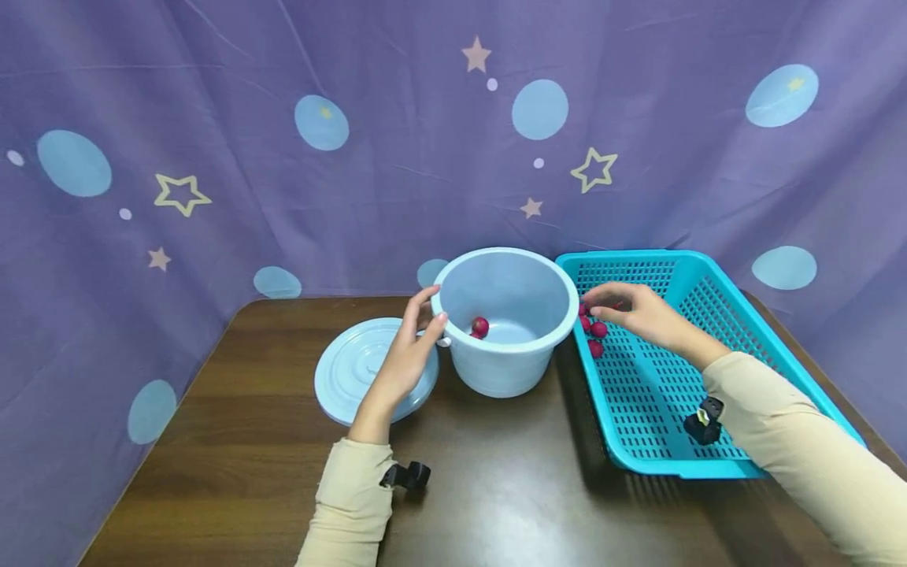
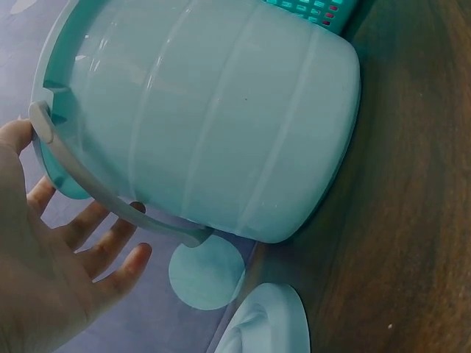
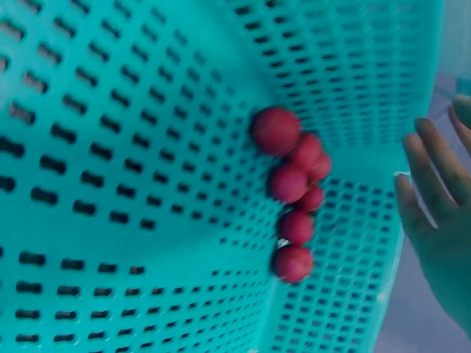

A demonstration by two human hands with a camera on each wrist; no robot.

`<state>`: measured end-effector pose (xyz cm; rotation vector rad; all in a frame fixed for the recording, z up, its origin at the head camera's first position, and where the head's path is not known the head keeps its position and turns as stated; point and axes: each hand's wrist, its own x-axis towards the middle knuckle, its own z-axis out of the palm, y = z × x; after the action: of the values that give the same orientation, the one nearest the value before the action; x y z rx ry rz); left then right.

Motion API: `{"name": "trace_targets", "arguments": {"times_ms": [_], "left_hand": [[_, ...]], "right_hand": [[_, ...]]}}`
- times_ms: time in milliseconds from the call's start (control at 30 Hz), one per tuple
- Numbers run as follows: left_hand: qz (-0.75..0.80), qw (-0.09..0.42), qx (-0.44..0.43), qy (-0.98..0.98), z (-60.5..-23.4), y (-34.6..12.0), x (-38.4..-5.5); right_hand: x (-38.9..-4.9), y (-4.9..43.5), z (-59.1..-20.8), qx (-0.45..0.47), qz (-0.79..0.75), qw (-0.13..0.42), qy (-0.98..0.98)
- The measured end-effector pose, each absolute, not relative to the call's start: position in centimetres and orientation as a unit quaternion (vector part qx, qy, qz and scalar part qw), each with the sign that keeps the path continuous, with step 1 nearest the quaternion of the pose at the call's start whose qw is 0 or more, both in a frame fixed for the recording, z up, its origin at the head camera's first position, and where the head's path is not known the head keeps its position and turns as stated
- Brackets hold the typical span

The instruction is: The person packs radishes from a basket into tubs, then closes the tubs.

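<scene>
My left hand [image 1: 404, 346] is at the left rim of a light blue bucket [image 1: 499, 370], its thumb and a fingertip touching the rim. In the left wrist view, the other fingers spread loosely beside the bucket's pale handle [image 2: 110, 195]. Inside the bucket lie small round red fruits [image 1: 480, 327]. My right hand [image 1: 641, 315] hovers over the left side of a turquoise basket [image 1: 716, 468], fingers loosely bent and apart, nothing showing in them. Several more red fruits [image 3: 288, 182] sit in a row along the basket's side, partly hidden by this hand in the head view.
A round light blue lid [image 1: 347, 378] lies on the brown wooden table [image 1: 212, 457], left of the bucket and partly behind my left hand. The basket stands close to the bucket's right. A purple patterned cloth [image 1: 425, 142] hangs behind the table.
</scene>
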<state>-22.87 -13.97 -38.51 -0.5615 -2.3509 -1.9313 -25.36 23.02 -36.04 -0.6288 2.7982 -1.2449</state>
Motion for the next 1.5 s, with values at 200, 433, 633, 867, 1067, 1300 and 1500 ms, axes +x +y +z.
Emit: {"name": "trace_targets", "arguments": {"times_ms": [200,433,633,867,1067,1300,1500], "left_hand": [[-0.624,0.024,-0.183,-0.759,-38.6,-13.9,-23.0],[-0.623,0.024,-0.176,-0.762,-38.6,-14.0,-22.8],[-0.622,0.028,-0.175,-0.763,-38.6,-14.0,-22.8],[-0.618,0.024,-0.172,-0.766,-38.8,-14.1,-22.8],[-0.616,0.025,-0.168,-0.769,-38.8,-14.3,-22.7],[-0.616,0.024,-0.169,-0.769,-38.8,-14.2,-22.7],[-0.612,0.030,-0.170,-0.772,-38.9,-14.1,-22.8]], "right_hand": [[-26.6,24.1,-37.9,-0.191,-0.380,0.074,0.902],[-27.4,25.1,-39.2,-0.202,-0.358,0.115,0.904],[-27.9,25.0,-39.1,-0.222,-0.360,0.156,0.893],[-28.2,24.1,-39.7,-0.249,-0.335,0.179,0.891],[-28.4,23.7,-39.9,-0.235,-0.324,0.191,0.896],[-28.2,23.6,-40.1,-0.236,-0.309,0.178,0.904],[-28.4,23.3,-40.4,-0.243,-0.287,0.166,0.912]]}}
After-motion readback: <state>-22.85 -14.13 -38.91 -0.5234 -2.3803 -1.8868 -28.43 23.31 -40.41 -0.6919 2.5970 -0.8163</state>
